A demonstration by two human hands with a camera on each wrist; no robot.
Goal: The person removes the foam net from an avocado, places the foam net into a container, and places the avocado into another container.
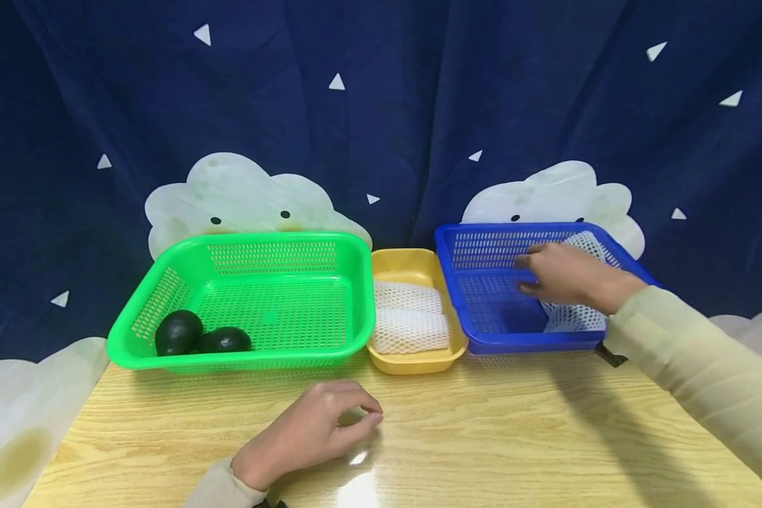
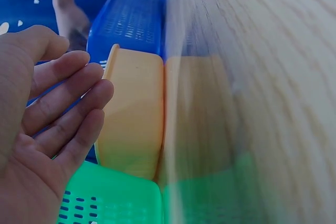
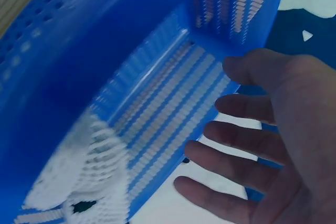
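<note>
Nearest our camera, a pale left sleeve (image 1: 222,488) leads to a left grip (image 1: 311,430) poised over the wood-grain bench (image 1: 482,430), its fingers loosely bent, the thumb tip close to the forefinger, nothing between them. From the left, we see a green basket (image 1: 260,359) with two dark, rounded objects (image 1: 178,332) side by side in its near-left corner. Next to it stands a yellow tray (image 1: 419,364), where we count two white netted bundles (image 1: 411,331), one behind the other. At right, white netting (image 1: 578,319) lies along the right side of a blue basket (image 1: 521,344). Over that basket we find the right grip (image 1: 561,274), fingers and thumb apart and holding nothing; in the right wrist view, we see its fingertips clear of the netting. Behind everything, we note a navy curtain (image 1: 394,106) with white triangles and clouds.
</note>
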